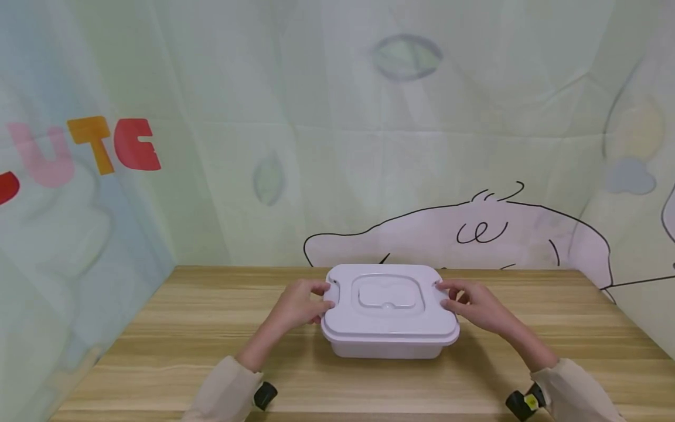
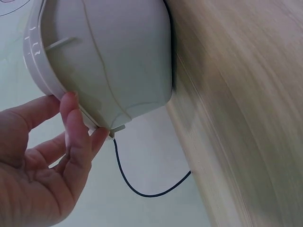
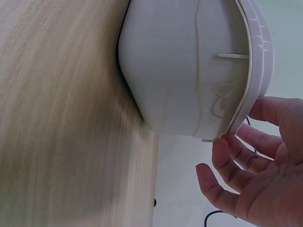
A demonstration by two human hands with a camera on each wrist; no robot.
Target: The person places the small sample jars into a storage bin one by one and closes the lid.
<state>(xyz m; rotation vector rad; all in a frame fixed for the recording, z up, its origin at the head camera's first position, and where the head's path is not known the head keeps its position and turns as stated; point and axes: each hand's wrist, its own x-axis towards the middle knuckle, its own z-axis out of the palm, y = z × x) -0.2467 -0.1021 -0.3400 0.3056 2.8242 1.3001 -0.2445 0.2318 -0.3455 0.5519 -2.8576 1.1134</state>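
Note:
A white rectangular plastic box [image 1: 387, 350] stands on the wooden table, its lid [image 1: 390, 319] lying level on top. The lid has a raised oblong panel in the middle and a notch at either short side. My left hand [image 1: 302, 305] pinches the lid's left edge, thumb on top and fingertips curled under the rim in the left wrist view. At the opposite short side my right hand [image 1: 477, 303] holds the right edge between thumb and fingers. In the right wrist view its outer fingers hang free below the rim. The inside of the box is hidden.
The wooden table [image 1: 211, 328] runs back to a printed cloth backdrop [image 1: 237, 146] with a cartoon outline and coloured letters. A small black device [image 1: 265, 395] sits at the left cuff, another black device [image 1: 522, 404] at the right.

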